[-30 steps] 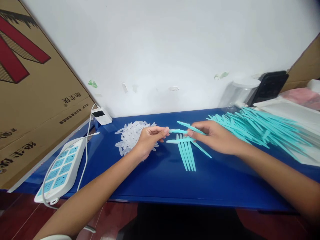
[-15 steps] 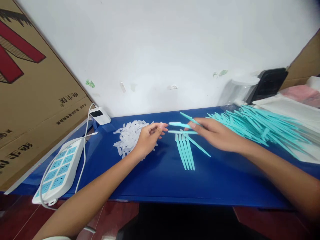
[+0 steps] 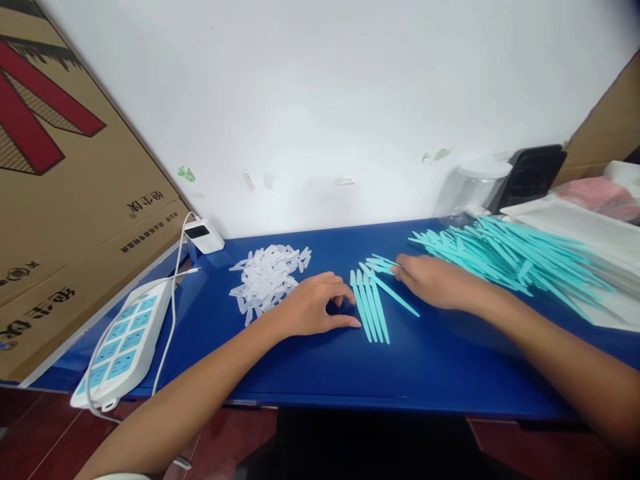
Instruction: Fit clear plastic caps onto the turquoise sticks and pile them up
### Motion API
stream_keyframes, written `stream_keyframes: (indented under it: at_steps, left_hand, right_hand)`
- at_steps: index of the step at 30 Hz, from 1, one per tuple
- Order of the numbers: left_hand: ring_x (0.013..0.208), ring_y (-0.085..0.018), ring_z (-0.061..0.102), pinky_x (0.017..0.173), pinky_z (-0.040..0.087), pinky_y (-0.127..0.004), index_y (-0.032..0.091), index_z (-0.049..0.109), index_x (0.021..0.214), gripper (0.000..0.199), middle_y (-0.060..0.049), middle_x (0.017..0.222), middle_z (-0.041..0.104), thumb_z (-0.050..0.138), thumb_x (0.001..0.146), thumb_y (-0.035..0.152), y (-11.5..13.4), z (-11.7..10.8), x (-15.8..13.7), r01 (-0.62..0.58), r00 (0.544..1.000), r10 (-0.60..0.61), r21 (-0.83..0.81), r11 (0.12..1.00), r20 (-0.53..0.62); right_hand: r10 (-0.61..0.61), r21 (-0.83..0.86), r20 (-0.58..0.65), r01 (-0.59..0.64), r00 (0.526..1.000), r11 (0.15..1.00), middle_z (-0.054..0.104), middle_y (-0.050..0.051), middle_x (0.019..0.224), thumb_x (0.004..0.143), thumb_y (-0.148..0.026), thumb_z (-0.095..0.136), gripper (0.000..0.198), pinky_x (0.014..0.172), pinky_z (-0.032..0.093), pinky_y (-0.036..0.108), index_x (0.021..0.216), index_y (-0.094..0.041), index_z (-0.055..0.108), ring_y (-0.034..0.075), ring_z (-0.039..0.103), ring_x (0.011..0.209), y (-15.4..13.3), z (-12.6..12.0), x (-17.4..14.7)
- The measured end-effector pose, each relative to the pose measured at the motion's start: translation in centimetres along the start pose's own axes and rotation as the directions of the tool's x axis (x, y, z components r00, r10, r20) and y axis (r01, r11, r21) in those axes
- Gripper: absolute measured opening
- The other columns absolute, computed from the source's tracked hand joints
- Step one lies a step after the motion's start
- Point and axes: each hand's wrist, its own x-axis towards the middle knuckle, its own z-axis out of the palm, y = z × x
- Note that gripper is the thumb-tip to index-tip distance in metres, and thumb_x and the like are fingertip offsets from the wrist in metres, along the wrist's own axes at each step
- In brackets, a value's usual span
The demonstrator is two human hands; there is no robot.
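My left hand (image 3: 320,305) is just left of a row of slim teal plastic sticks (image 3: 370,307) shaped like eyebrow razors. Its thumb and fingers are apart, with nothing between them. On the right, my right hand (image 3: 425,280) is closed on the ends of a few teal sticks (image 3: 383,263), low over the table; its fingertips are partly hidden. One slanted stick (image 3: 397,297) lies apart from the row, below that hand. Behind my left hand is a heap of small translucent white plastic caps (image 3: 267,277).
A big pile of teal sticks (image 3: 515,257) covers the right of the blue table (image 3: 310,373). Behind it stand a clear jar (image 3: 475,190) and a black object (image 3: 533,173). At left are a power strip (image 3: 123,343), a cable, a small white device (image 3: 204,237) and a cardboard box (image 3: 90,220).
My left hand has come down and right, beside the row, its fingers spreading. My right hand has lowered with its teal sticks, from above the row to just beyond its upper right.
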Motion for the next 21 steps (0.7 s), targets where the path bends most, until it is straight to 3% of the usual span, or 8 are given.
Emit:
stream_keyframes:
  at_steps: [11, 15, 21]
  left_hand:
    - [0.098, -0.024, 0.062, 0.083, 0.050, -0.036, 0.020, 0.075, 0.114, 0.044, -0.010, 0.104, 0.069, 0.073, 0.092, 0.058, -0.1, 0.2, 0.0, -0.037, 0.999, 0.036, -0.021, 0.999, -0.015]
    - [0.107, -0.027, 0.062, 0.092, 0.052, -0.039, 0.022, 0.074, 0.122, 0.045, -0.012, 0.115, 0.067, 0.073, 0.093, 0.055, 0.4, 0.4, -0.1, -0.062, 0.997, 0.061, -0.013, 0.998, -0.045]
    - [0.117, -0.030, 0.060, 0.099, 0.052, -0.045, 0.027, 0.073, 0.131, 0.046, -0.014, 0.127, 0.064, 0.073, 0.094, 0.053, 0.4, 0.6, -0.1, -0.054, 0.998, 0.055, 0.010, 0.998, -0.039]
  right_hand:
    - [-0.046, -0.016, -0.044, 0.045, 0.998, 0.999, 0.063, 0.009, 0.065, 0.104, -0.041, 0.045, 0.044, 0.055, 0.029, 0.035, 0.064, -0.024, 0.045, 0.023, 0.057, 0.058, -1.1, -0.1, -0.5]
    - [-0.064, 0.102, -0.029, 0.067, 0.998, 0.993, 0.059, 0.006, 0.057, 0.101, -0.044, 0.052, 0.047, 0.052, 0.031, 0.036, 0.060, -0.025, 0.040, 0.021, 0.056, 0.050, -1.3, -0.1, -0.8]
    - [-0.028, 0.339, 0.087, -0.003, 0.996, 0.941, 0.064, 0.006, 0.053, 0.097, -0.052, 0.059, 0.045, 0.048, 0.043, 0.036, 0.066, -0.026, 0.042, 0.025, 0.065, 0.046, -0.9, 0.2, -0.7]
